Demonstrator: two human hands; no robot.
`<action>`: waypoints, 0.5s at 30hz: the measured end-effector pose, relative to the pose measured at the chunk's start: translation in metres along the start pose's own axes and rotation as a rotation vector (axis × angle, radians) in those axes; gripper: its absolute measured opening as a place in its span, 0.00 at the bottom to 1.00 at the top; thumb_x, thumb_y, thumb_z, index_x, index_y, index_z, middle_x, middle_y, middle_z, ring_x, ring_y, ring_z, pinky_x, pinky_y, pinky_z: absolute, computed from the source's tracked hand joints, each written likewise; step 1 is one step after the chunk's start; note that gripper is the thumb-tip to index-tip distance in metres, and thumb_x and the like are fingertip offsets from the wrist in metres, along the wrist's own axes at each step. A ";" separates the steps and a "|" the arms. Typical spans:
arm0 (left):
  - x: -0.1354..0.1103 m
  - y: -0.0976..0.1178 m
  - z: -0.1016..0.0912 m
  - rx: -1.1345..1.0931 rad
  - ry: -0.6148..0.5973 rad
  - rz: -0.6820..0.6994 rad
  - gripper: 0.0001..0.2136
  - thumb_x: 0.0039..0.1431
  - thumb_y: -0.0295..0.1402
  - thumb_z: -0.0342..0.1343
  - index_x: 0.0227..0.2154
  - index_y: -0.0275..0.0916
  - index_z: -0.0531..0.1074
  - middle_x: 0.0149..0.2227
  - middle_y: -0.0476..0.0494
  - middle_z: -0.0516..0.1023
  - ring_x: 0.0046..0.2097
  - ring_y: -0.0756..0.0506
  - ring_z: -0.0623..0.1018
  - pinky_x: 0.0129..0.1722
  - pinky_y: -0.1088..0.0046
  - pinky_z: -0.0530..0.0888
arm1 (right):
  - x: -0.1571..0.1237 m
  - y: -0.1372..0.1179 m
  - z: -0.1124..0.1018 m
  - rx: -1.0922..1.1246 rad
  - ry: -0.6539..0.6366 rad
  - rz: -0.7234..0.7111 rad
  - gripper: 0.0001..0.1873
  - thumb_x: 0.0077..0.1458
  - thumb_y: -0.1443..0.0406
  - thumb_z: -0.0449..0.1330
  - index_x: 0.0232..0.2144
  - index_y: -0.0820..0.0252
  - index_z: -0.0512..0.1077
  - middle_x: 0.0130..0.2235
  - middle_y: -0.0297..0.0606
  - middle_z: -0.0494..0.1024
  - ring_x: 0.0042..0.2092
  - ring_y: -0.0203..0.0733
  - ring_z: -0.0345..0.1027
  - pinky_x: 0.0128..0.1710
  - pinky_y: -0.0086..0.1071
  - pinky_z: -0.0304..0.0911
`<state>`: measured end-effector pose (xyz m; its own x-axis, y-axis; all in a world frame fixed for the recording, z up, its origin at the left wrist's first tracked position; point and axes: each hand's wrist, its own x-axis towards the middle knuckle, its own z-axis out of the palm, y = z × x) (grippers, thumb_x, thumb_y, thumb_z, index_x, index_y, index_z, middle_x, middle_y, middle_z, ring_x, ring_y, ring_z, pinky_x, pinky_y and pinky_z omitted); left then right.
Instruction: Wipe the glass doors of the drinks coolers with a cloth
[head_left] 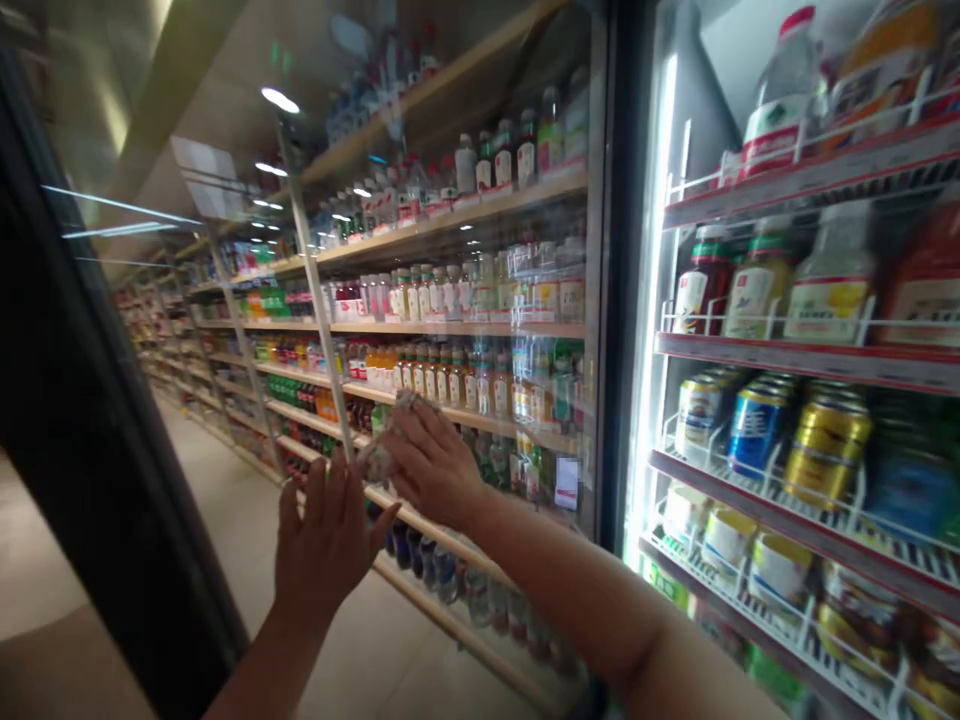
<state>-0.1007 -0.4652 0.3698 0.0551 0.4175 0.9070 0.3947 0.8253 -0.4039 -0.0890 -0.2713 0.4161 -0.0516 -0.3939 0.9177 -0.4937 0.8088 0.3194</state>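
My right hand (435, 465) presses a crumpled, pale, damp-looking cloth (380, 460) against a see-through glass door (75, 430) with a dark frame. Its fingers lie over the cloth and partly hide it. Lower and to the left, my left hand (322, 545) is raised with its fingers up and thumb apart, palm toward the glass. It holds nothing; whether it touches the pane I cannot tell. Ceiling lights reflect in the glass.
On the right stands a lit cooler with wire-fronted shelves (780, 360) of bottles and cans, such as a blue can (756, 425). Behind the glass, long wooden shelves (457, 328) of bottles run along an aisle with a pale floor (202, 470).
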 end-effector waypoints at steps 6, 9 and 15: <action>-0.002 0.002 0.005 0.020 -0.046 -0.051 0.37 0.70 0.42 0.54 0.72 0.28 0.45 0.70 0.27 0.52 0.73 0.34 0.48 0.73 0.52 0.43 | 0.045 0.074 -0.025 0.070 0.109 0.096 0.25 0.65 0.69 0.47 0.63 0.59 0.65 0.69 0.42 0.61 0.75 0.43 0.38 0.74 0.50 0.47; -0.003 0.002 0.007 0.009 -0.047 -0.067 0.39 0.69 0.41 0.56 0.73 0.30 0.45 0.71 0.28 0.52 0.73 0.35 0.49 0.73 0.54 0.43 | 0.047 0.098 -0.035 0.095 0.137 0.119 0.30 0.65 0.71 0.44 0.68 0.55 0.58 0.71 0.38 0.56 0.75 0.43 0.37 0.74 0.53 0.47; -0.007 0.003 0.010 -0.002 -0.055 -0.083 0.40 0.68 0.43 0.57 0.73 0.31 0.44 0.70 0.29 0.53 0.73 0.35 0.49 0.73 0.53 0.43 | 0.064 0.155 -0.064 0.088 -0.095 -0.036 0.32 0.64 0.66 0.46 0.69 0.49 0.58 0.70 0.31 0.60 0.74 0.42 0.42 0.75 0.53 0.45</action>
<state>-0.1095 -0.4619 0.3615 -0.0287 0.3681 0.9293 0.3973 0.8573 -0.3273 -0.1135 -0.1434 0.5395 -0.1129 -0.4649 0.8781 -0.5712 0.7535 0.3255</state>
